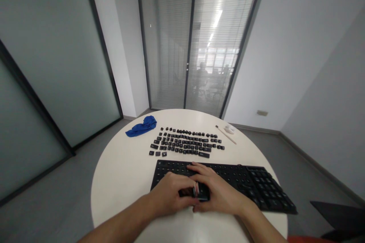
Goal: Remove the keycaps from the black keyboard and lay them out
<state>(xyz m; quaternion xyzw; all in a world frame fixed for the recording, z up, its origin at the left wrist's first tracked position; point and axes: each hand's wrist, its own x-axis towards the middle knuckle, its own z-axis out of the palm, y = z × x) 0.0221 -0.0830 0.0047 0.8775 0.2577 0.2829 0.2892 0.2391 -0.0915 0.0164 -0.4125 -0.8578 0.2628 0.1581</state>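
Observation:
A black keyboard [228,171] lies near the front of the round table, many of its main keys showing bare sockets, while keycaps sit on its number pad. My left hand [171,193] is closed over the keyboard's front edge, its thumb and fingers pinched by a small pale-and-dark piece [196,189] I cannot make out. Against it, my right hand [215,188] curls over the front edge, fingers on top and thumb in front, gripping the keyboard. A dark glossy part [203,193] shows between the hands. Loose black keycaps [182,142] lie in rows beyond the keyboard.
A crumpled blue cloth [144,126] lies at the back left of the white table [119,182]. Toward the back right are a thin brush [226,134] and a small whitish, crumpled item [229,129]. A dark flat object [339,214] stands off the table's right side.

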